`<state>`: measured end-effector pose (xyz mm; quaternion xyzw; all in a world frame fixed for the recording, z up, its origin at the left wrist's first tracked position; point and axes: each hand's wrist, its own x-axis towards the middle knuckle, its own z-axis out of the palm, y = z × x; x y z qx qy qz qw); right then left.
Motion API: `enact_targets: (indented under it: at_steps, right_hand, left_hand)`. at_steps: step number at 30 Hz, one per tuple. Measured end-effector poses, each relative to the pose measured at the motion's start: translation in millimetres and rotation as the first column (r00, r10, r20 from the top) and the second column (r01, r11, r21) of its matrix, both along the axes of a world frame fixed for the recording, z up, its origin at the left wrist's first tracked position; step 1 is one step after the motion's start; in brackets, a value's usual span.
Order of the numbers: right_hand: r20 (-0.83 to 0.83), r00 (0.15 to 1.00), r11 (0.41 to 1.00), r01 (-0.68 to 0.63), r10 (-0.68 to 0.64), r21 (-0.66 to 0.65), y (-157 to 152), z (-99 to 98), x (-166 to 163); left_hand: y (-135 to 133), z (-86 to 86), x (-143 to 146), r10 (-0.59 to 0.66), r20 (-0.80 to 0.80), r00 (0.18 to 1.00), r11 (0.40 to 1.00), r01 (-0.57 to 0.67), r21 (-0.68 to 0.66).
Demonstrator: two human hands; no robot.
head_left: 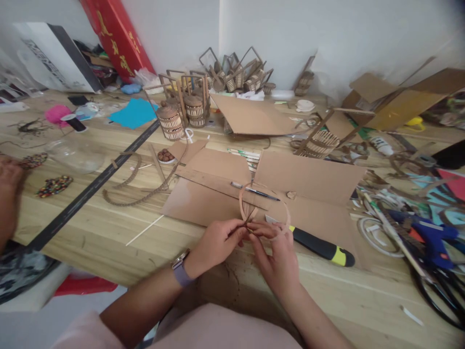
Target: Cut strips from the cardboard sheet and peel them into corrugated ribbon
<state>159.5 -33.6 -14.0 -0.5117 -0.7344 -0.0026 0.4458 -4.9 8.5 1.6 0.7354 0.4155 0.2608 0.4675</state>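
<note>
My left hand (220, 243), with a watch on its wrist, pinches a thin brown strip (289, 215) that curls into loops above my fingers. My right hand (279, 257) is closed on the same strip, its fingertips meeting those of the left. Exactly where the strip's ends lie is hidden between the fingers. Just beyond the hands a pen (254, 191) rests on flat cardboard (207, 198). Beside my right hand lies a utility knife (319, 246) with a black and yellow handle, its blade partly behind my fingers.
Small lidded baskets with tall handles (170, 123) stand at the back. A blue glue gun (432, 237) and scraps crowd the right. A ribbed brown strip (134, 202), a white stick (144, 230) and a long black strip (94, 184) lie leftward. Another person's hand (9, 194) is at the left edge.
</note>
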Motion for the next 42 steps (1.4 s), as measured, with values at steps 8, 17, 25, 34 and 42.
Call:
enact_targets:
  at_steps: [8,17,25,34,42]
  right_hand:
    - [-0.006,0.999,0.998,0.038,-0.038,-0.039,-1,-1.1,3]
    - [-0.041,0.999,1.000,0.018,-0.018,-0.011,0,4.8,1]
    - [0.009,1.000,1.000,0.006,-0.006,0.014,2,-1.6,0]
    - [0.067,0.998,1.000,-0.009,0.007,0.029,0,-6.6,1]
    - [-0.020,0.999,0.999,0.036,-0.036,-0.005,1,0.2,3]
  left_hand:
    - [-3,3.0,-1,-0.025,0.004,1.000,1.000,0.025,-0.006]
    - [-2,1.9,0,0.000,0.025,1.000,0.999,0.001,-0.042]
    - [-1,2.4,-1,0.015,-0.019,1.000,1.000,-0.014,0.028]
    - [-1,1.6,0,0.020,-0.053,0.998,0.999,-0.019,0.027]
    - [-2,0.6,-1,-0.028,0.003,1.000,0.999,0.028,-0.032]
